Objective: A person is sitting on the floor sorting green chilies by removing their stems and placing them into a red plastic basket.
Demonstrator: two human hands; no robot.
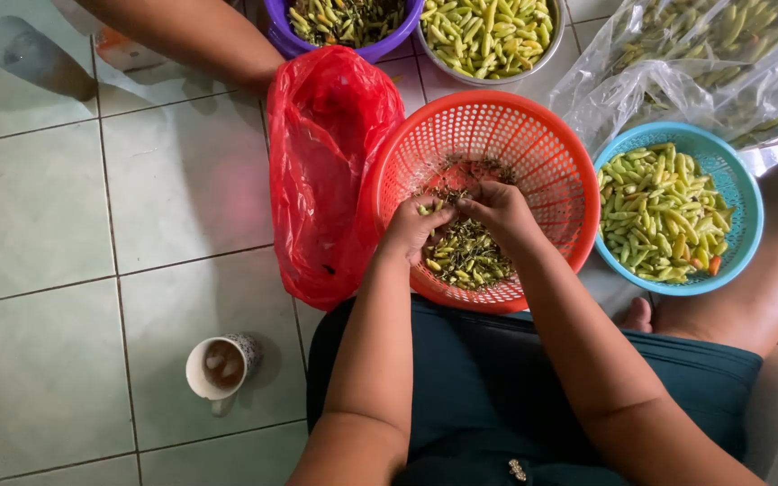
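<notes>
Both hands (461,220) together, fingers (474,205) curled on chilies (465,252) in orange basket (551,153)

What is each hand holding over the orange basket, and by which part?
Both the left hand and right hand pinch small green chillies over the orange basket; which part they grip cannot be told.

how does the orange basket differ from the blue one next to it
The orange basket is larger and holds a thin scatter of chillies and stems; the blue basket is smaller and full of clean green chillies. Both hands work in the orange one; none touches the blue. Both are round, perforated plastic.
</notes>
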